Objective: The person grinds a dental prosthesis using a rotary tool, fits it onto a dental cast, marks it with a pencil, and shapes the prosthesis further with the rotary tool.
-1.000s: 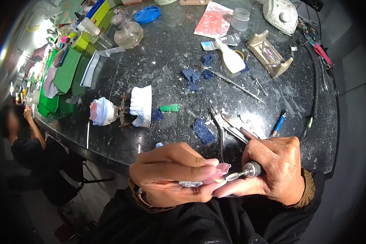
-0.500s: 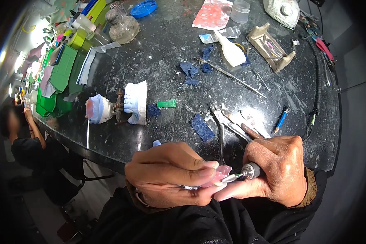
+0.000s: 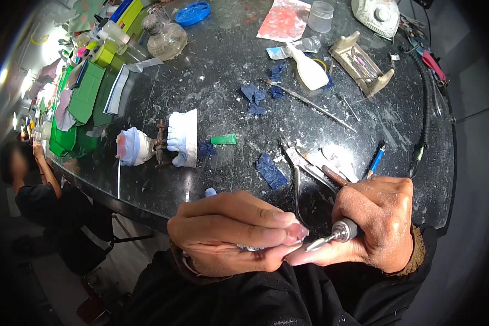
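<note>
Between the fingertips and thumb of my left hand [image 3: 228, 236] is a small pink acrylic denture piece [image 3: 297, 232], mostly covered by the fingers. My right hand [image 3: 377, 225] wraps round a rotary handpiece [image 3: 344, 230], whose metal bur [image 3: 319, 244] points left, just right of the pink piece with a small gap. Both thumbs meet or nearly meet below it. Dust coats the right hand. Pliers [image 3: 298, 160] lie on the bench just beyond the hands. A plaster dental model [image 3: 185, 138] on a hinged articulator stands farther left.
Blue sandpaper pieces [image 3: 271, 171], a green cone-shaped piece [image 3: 224, 139], a blue pen-like tool [image 3: 376, 161] and a white bottle [image 3: 308, 68] lie on the dusty black bench [image 3: 217, 81]. Green boxes [image 3: 86, 95] stand left. Another person [image 3: 41, 190] sits at far left.
My right hand has shifted slightly right with the handpiece, and the bur has come away from the denture piece. My left fingers have turned the piece, so less of it shows.
</note>
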The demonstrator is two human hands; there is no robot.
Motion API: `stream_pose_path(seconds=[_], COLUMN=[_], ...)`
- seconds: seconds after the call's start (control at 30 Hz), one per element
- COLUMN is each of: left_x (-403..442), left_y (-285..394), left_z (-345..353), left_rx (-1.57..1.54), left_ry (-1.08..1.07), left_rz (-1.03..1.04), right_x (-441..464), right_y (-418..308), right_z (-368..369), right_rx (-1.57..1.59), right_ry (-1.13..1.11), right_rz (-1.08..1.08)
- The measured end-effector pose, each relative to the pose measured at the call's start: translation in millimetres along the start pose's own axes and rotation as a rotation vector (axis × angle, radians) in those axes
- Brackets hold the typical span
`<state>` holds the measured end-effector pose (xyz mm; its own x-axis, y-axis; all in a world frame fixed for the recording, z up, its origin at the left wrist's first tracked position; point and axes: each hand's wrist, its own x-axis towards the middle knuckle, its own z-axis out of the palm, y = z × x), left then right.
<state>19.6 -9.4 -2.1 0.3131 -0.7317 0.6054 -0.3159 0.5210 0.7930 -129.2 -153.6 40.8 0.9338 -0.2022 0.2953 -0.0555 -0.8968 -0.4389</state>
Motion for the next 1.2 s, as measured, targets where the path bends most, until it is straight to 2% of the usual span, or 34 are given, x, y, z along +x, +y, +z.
stream_pose_path(seconds=[0.17, 0.67, 0.8, 0.87, 0.93, 1.13, 1.2], left_x=[0, 0, -1, -5, -2, -2, -4], left_y=[-2, 2, 4, 5, 8, 7, 6], left_z=[-1, 1, 2, 7, 6, 10, 12], left_rx=[-0.003, 0.04, 0.016, -0.026, 0.068, 0.175, 0.187], left_ry=[-0.022, -0.012, 0.043, 0.144, 0.13, 0.109, 0.091], left_rz=[0.044, -0.004, -0.055, -0.082, -0.083, 0.02, 0.059], right_x=[-2, -1, 3, 5, 9, 8, 4], right_y=[2, 1, 3, 3, -1, -5, -2], right_z=[3, 4, -2, -3, -6, -1, -3], right_rx=[-0.004, 0.001, 0.085, 0.303, 0.461, 0.493, 0.5], right_ry=[-0.002, 0.001, 0.018, 0.081, 0.092, 0.094, 0.019], right_rz=[0.007, -0.015, -0.093, -0.051, -0.02, -0.018, 0.019])
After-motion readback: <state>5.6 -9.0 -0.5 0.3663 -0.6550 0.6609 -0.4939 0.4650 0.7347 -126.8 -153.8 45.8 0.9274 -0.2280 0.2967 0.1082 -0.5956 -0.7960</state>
